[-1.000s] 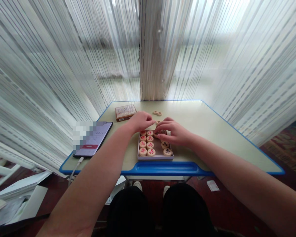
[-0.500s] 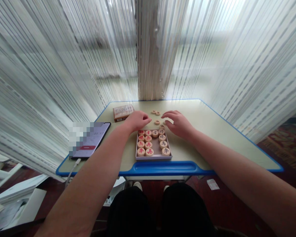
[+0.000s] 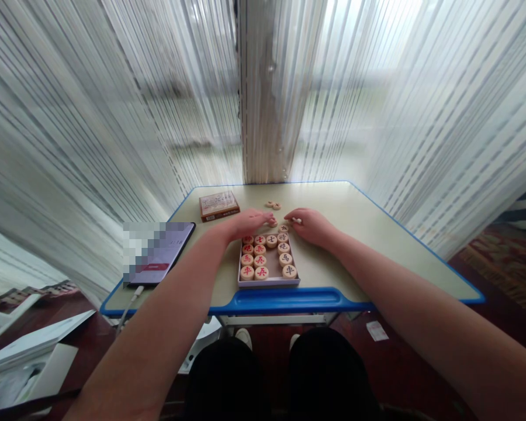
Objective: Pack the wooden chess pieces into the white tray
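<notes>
My left hand (image 3: 254, 222) is beyond the tray's far left corner, its fingers closed on a round wooden Chinese chess piece (image 3: 272, 223). Opposite it, my right hand (image 3: 311, 225) pinches another pale Chinese chess piece (image 3: 297, 221), mostly hidden by the fingers. Between the hands, one loose piece (image 3: 283, 228) lies at the tray's far edge. In front of them is the shallow open tray (image 3: 274, 263). Red-marked pieces (image 3: 260, 261) fill its two left columns, and black-marked pieces (image 3: 285, 259) line its right side. A gap shows in the middle.
Two loose pieces (image 3: 273, 205) lie farther back on the table. A patterned box (image 3: 219, 206) sits at the back left. A phone (image 3: 162, 251) with a white cable (image 3: 134, 295) lies at the left edge. The blue-rimmed table (image 3: 377, 263) has a blue front groove (image 3: 287, 298).
My left hand has moved its fingers onto the loose piece before it. My right hand has drawn its fingers in around a piece. The camera view has shifted slightly.
</notes>
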A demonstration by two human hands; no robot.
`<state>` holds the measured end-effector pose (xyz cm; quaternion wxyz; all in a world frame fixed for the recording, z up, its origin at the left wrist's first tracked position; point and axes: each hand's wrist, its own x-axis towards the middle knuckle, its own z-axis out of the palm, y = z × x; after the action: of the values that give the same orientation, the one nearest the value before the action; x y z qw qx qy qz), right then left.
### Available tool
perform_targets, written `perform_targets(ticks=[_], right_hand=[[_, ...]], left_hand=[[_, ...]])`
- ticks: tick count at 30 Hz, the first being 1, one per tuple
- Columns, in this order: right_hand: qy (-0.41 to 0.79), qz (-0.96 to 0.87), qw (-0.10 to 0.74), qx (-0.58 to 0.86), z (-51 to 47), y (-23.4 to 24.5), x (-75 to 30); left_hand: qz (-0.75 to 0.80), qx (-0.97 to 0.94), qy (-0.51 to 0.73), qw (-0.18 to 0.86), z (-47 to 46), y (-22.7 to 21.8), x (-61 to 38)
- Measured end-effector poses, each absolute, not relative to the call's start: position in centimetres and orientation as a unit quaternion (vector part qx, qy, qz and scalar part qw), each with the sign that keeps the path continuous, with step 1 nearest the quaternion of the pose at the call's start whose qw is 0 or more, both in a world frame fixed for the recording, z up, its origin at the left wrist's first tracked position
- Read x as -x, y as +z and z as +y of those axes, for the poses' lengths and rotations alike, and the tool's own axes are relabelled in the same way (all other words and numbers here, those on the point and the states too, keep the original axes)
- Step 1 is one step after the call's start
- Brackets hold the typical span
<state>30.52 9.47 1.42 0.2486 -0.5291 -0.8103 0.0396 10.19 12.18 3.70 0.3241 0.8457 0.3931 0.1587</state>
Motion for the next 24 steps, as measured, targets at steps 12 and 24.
perform_targets(ticks=[12,24], right_hand=[[0.016,-0.8,0.245,0.547,9.6,1.5,-30.9],[0.028,-0.81,0.348,0.471,7.5,2.7,-29.5]], left_hand=[[0.403,-0.87,0.209,0.195,12.2,3.6,-10.0],[0.432,-0.891,0.14,0.032,13.5,2.8,-9.0]])
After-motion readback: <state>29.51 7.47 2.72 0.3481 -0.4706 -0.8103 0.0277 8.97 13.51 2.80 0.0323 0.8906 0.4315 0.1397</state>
